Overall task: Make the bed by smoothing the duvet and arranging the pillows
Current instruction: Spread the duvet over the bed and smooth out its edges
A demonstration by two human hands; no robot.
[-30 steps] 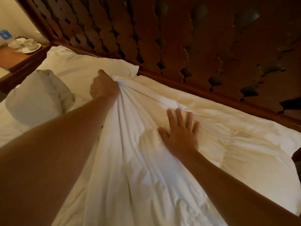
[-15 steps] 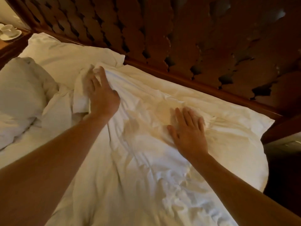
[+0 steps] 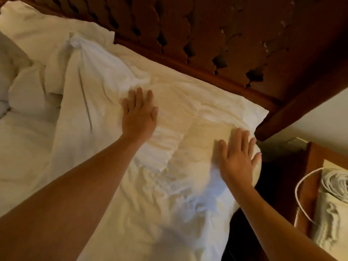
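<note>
hands flat on duvet (image 3: 169,194), left hand (image 3: 138,117), right hand (image 3: 238,159)

Grey crumpled pillow (image 3: 7,76) cut off at left edge; right hand (image 3: 238,157) motion-blurred; coiled white cable (image 3: 333,180) cropped at right.

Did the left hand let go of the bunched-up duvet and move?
Yes. The left hand now lies flat on the duvet, further from the pillow by the headboard, nearer the right hand.
</note>
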